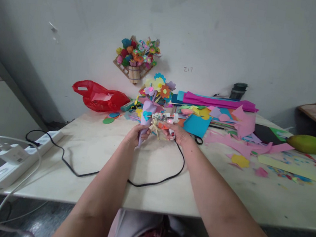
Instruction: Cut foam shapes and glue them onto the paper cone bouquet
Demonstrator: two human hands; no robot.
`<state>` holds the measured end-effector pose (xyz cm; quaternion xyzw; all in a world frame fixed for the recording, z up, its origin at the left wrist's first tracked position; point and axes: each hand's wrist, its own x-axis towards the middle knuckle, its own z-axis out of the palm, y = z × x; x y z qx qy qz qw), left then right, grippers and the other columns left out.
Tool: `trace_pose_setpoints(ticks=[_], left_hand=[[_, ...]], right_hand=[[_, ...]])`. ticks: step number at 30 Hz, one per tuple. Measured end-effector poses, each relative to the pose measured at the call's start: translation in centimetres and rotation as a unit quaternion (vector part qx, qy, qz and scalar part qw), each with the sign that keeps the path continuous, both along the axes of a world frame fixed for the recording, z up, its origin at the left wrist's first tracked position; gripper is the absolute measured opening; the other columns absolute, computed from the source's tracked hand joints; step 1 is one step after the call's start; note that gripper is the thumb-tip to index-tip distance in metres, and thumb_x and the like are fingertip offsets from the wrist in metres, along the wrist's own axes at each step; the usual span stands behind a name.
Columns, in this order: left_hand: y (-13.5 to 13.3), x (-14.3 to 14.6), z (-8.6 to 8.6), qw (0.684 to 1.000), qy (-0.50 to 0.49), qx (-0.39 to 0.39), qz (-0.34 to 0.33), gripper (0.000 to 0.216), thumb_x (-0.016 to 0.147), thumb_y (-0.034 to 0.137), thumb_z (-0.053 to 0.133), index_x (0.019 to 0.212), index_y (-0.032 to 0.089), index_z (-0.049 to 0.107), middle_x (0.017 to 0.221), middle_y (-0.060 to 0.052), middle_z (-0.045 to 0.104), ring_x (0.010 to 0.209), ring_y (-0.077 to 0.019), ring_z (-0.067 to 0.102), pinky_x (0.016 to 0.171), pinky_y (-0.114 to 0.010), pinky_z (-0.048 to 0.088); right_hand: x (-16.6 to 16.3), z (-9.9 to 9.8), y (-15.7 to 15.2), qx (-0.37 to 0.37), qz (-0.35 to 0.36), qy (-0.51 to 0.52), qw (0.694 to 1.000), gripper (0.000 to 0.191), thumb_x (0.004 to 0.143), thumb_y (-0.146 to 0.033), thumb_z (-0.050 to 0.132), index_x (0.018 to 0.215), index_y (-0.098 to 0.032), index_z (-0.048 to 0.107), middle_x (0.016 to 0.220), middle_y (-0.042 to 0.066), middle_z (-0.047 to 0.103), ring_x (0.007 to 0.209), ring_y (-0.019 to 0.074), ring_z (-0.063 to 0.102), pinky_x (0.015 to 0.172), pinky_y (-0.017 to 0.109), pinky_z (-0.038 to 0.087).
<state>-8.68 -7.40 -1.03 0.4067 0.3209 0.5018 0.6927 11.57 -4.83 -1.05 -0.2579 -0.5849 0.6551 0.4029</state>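
Observation:
My left hand (pixel 140 132) is closed around the lower part of a purple paper bouquet wrap (pixel 149 107). Paper flowers (pixel 159 85) in blue, yellow, orange and lilac rise from its top. A small blue paper heart (pixel 146 115) sits on the front of the wrap. My right hand (pixel 177 133) grips a hot glue gun (pixel 172 122) with a black cord. Its nozzle points left at the heart; I cannot tell whether they touch. A pale ribbon bow (pixel 154 128) shows between my hands.
A red plastic bag (pixel 99 98) lies at the back left. Coloured paper scraps (pixel 245 123), a blue sheet (pixel 197 125) and scissors (pixel 198 140) cover the right side. The black cord (pixel 148 186) runs to a power strip (pixel 13 165) on the left. A flower decoration (pixel 137 58) hangs on the wall.

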Motion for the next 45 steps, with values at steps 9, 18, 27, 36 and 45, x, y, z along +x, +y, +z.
trace_pose_setpoints(ticks=[9, 18, 27, 36, 45], left_hand=[[-0.09, 0.01, -0.06, 1.000, 0.018, 0.012, -0.018, 0.034, 0.060, 0.021, 0.062, 0.092, 0.011, 0.058, 0.054, 0.001, 0.049, 0.034, -0.0019, 0.027, 0.034, -0.014, 0.016], [-0.10, -0.04, 0.02, 0.999, 0.027, 0.015, -0.014, 0.036, 0.058, 0.022, 0.063, 0.092, 0.011, 0.058, 0.053, 0.001, 0.049, 0.035, -0.0024, 0.026, 0.035, -0.014, 0.014], [-0.14, -0.12, -0.01, 1.000, 0.007, 0.012, -0.015, 0.032, 0.060, 0.020, 0.061, 0.090, 0.010, 0.058, 0.054, 0.001, 0.048, 0.036, -0.0024, 0.028, 0.034, -0.014, 0.017], [-0.03, -0.11, 0.08, 1.000, -0.010, -0.005, -0.009, 0.030, 0.063, 0.017, 0.059, 0.092, 0.009, 0.058, 0.053, 0.001, 0.049, 0.033, -0.0025, 0.029, 0.032, -0.013, 0.018], [0.16, -0.34, -0.06, 1.000, -0.020, -0.006, 0.001, 0.030, 0.063, 0.017, 0.060, 0.091, 0.010, 0.058, 0.053, 0.001, 0.049, 0.033, -0.0023, 0.029, 0.032, -0.012, 0.019]], right_hand=[[0.00, -0.46, 0.45, -0.002, 0.000, 0.004, 1.000, 0.037, 0.066, -0.050, 0.073, 0.074, -0.019, 0.055, 0.051, -0.003, 0.055, 0.031, 0.0054, 0.032, 0.035, 0.023, 0.032], [0.07, -0.54, 0.61, -0.009, -0.022, -0.013, 1.000, 0.034, 0.065, -0.047, 0.074, 0.072, -0.019, 0.056, 0.050, -0.003, 0.055, 0.031, 0.0057, 0.034, 0.035, 0.022, 0.034], [0.14, -0.36, 0.55, -0.013, -0.028, -0.018, 0.999, 0.036, 0.063, -0.047, 0.076, 0.068, -0.019, 0.053, 0.049, -0.003, 0.056, 0.031, 0.0052, 0.034, 0.034, 0.022, 0.035], [0.21, -0.26, 0.44, -0.012, -0.032, -0.027, 0.999, 0.039, 0.061, -0.049, 0.076, 0.066, -0.019, 0.052, 0.048, -0.003, 0.056, 0.030, 0.0053, 0.035, 0.033, 0.021, 0.035], [0.39, -0.62, 0.64, -0.015, -0.021, -0.031, 0.999, 0.038, 0.062, -0.047, 0.076, 0.070, -0.019, 0.052, 0.049, -0.004, 0.056, 0.029, 0.0052, 0.035, 0.033, 0.021, 0.035]])
